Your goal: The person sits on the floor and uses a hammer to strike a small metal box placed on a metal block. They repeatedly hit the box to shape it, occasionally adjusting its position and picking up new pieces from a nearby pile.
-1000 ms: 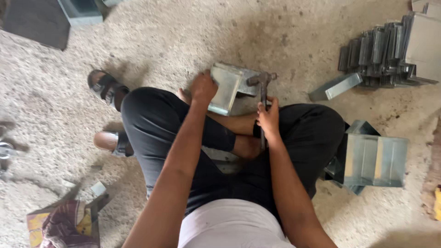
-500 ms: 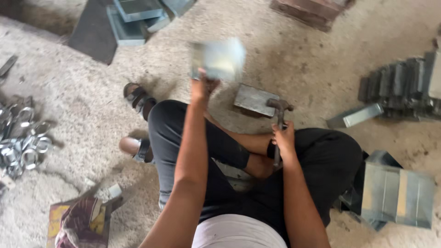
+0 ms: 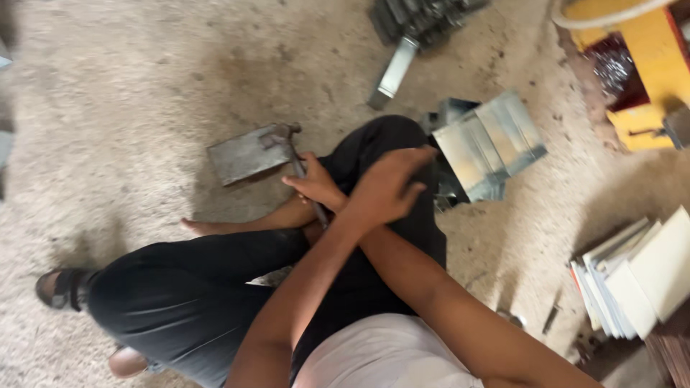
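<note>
I sit cross-legged on a gritty concrete floor in black trousers. My right hand (image 3: 314,185) grips the handle of a hammer (image 3: 293,147), whose head rests on a flat grey metal plate (image 3: 244,154) lying in front of my legs. My left hand (image 3: 388,188) crosses over my right forearm with its fingers apart and nothing in it. It hovers over my right knee, just short of a folded sheet-metal box (image 3: 489,144) that lies on the floor to my right.
A pile of bent metal pieces (image 3: 417,18) lies at the top, with one loose metal channel (image 3: 394,68) below it. A yellow machine part (image 3: 640,65) stands top right. Stacked white sheets (image 3: 640,276) sit at the right edge.
My left hand lifted a sheet-metal piece off the plate and away to the upper left; now it is empty and crossed to the right. The view swung right. The hammer stays in my right hand.
</note>
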